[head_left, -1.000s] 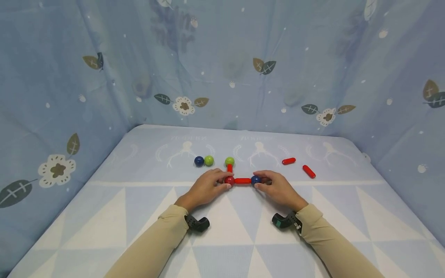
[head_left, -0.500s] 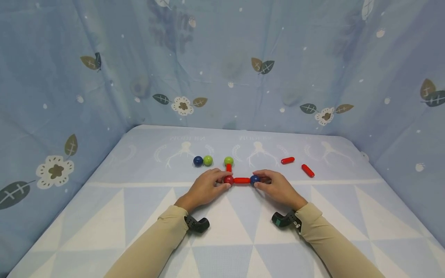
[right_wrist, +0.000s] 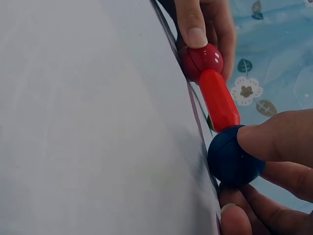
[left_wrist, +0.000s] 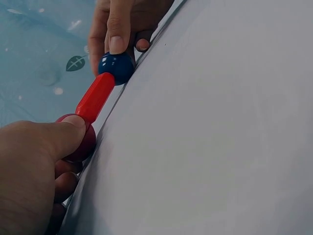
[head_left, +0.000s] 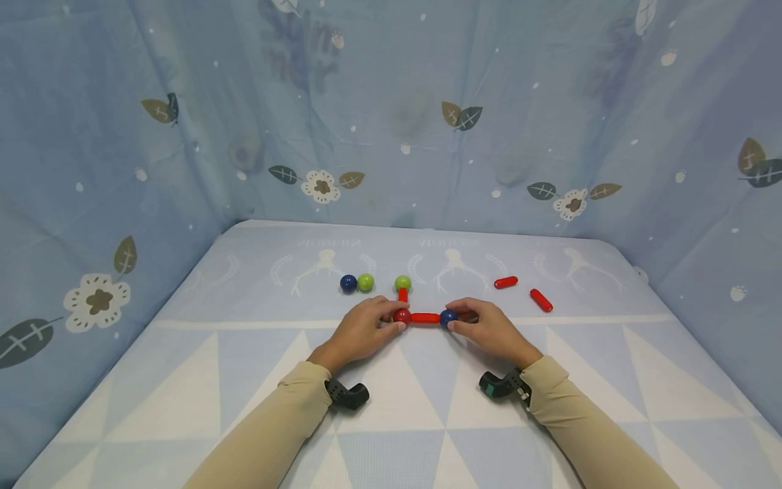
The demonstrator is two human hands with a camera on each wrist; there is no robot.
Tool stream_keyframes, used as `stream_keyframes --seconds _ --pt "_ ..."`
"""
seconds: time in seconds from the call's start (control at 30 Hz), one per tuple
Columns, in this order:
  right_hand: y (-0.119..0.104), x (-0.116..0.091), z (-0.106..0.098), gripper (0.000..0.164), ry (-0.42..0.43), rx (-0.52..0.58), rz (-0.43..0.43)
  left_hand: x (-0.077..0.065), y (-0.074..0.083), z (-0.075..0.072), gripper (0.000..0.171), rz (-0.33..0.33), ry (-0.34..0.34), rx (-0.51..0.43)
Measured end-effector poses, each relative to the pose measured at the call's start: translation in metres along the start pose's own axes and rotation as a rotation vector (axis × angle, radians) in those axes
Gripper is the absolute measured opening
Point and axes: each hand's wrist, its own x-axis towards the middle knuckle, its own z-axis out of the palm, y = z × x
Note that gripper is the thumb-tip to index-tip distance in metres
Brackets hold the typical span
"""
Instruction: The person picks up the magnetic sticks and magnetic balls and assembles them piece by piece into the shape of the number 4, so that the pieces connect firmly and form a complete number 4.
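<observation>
My left hand point(head_left: 365, 327) pinches a dark red ball point(head_left: 401, 317) between thumb and fingers. A blue ball point(head_left: 449, 317) is pinched the same way by my right hand point(head_left: 491, 331). Between the two balls lies a red rod point(head_left: 425, 318), its ends against both; the right wrist view shows this rod point(right_wrist: 219, 102) meeting the blue ball point(right_wrist: 234, 156). From the dark red ball a second red rod point(head_left: 403, 295) points away from me to a light green ball point(head_left: 402, 283). In the left wrist view my left thumb partly covers the dark red ball point(left_wrist: 84, 147).
Back left of my hands, a loose dark blue ball point(head_left: 348, 283) sits beside a light green ball point(head_left: 366, 282). Two loose red rods, one nearer the back point(head_left: 506, 282) and one farther right point(head_left: 541, 300), lie on the patterned cloth point(head_left: 391, 448). Blue curtains point(head_left: 391, 102) surround the table.
Both hands keep their holds on the dark red and blue balls, with hardly any movement. The whole head view has shifted slightly.
</observation>
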Motion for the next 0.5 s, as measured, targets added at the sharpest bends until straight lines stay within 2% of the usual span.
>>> stream_keyframes --seconds 0.33,0.5 --pt "0.002 -0.001 -0.006 0.038 -0.015 0.031 0.01 0.0 -0.001 0.0 0.041 0.006 -0.001 -0.011" --pt "0.004 -0.003 -0.015 0.039 -0.023 0.11 0.041 0.002 -0.002 0.001 0.041 0.016 0.0 -0.021"
